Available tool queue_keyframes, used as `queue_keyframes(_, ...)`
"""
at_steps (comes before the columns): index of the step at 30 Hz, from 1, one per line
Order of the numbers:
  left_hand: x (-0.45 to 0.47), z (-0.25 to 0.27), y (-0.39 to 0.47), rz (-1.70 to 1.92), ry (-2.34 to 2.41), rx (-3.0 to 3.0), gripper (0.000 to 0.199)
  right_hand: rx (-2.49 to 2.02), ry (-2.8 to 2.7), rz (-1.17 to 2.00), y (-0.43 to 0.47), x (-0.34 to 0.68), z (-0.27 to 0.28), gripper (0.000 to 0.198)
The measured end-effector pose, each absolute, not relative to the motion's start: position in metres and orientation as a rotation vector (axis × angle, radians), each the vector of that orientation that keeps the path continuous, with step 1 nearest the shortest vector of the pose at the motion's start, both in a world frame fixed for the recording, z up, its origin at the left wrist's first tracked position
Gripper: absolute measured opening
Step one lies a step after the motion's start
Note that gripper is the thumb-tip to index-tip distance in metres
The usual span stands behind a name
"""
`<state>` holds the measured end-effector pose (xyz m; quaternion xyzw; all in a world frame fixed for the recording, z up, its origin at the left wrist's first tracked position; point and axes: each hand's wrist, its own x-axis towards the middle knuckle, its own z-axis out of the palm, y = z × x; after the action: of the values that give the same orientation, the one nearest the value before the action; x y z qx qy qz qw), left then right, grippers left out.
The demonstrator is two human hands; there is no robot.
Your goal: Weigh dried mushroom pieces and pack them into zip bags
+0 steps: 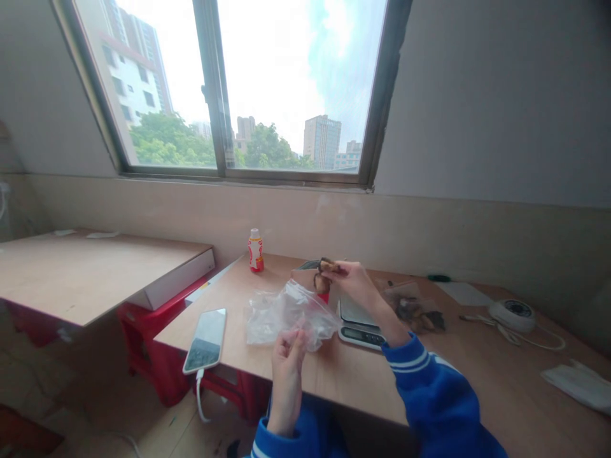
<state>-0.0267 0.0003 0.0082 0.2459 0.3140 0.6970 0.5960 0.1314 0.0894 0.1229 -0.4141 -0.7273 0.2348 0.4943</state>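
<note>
My left hand (289, 356) pinches the near edge of a clear plastic zip bag (272, 318), which lies spread and crumpled on the table. Above the bag's far right side, my right hand (356, 280) is closed on a brown, wrinkled piece that looks like a dried mushroom (327, 265). A second brown piece (321, 284) shows just below it; whether my fingers hold it too I cannot tell. Under my right forearm stands a kitchen scale (360, 336), partly hidden by it. To its right lies another clear bag (415, 308) with dark brown pieces inside.
A phone (206, 340) with a white cable lies at the table's left edge. At the back stands a red-and-white bottle (256, 251). On the right are a white round device (512, 315) with a cord and a white packet (580, 385). Red stools (157, 350) stand below.
</note>
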Motion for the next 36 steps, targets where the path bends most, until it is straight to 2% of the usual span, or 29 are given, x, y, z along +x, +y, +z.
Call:
queue_keyframes(4, -0.024, 0.006, 0.0, 1.595, 0.716, 0.602, 0.033, -1.002, -1.648, 0.158, 0.113, 0.128, 0.138, 0.036)
queue_keyframes(6, -0.023, 0.005, 0.0, 1.575, 0.704, 0.62, 0.032, -0.993, -1.673, 0.062, 0.123, 0.123, 0.138, 0.033)
queue_keyframes(15, -0.028, 0.006, 0.001, 1.542, 0.683, 0.639, 0.028, -0.983, -2.01, 0.142, 0.132, 0.126, 0.134, 0.009)
queue_keyframes(22, -0.028, 0.005, 0.002, 1.539, 0.667, 0.597, 0.028, -1.096, -2.178, 0.07, 0.126, 0.135, 0.131, 0.03)
queue_keyframes(28, -0.029, 0.007, 0.0, 1.547, 0.676, 0.58, 0.033, -1.005, -1.943, 0.045, 0.111, 0.134, 0.134, 0.038)
queue_keyframes(31, -0.028, 0.006, 0.001, 1.54, 0.686, 0.608, 0.039, -0.962, -1.824, 0.182, 0.088, 0.13, 0.138, 0.026)
queue_keyframes(36, -0.026, 0.009, -0.004, 1.516, 0.682, 0.685, 0.038, -1.031, -2.007, 0.761, 0.055, 0.118, 0.124, 0.035)
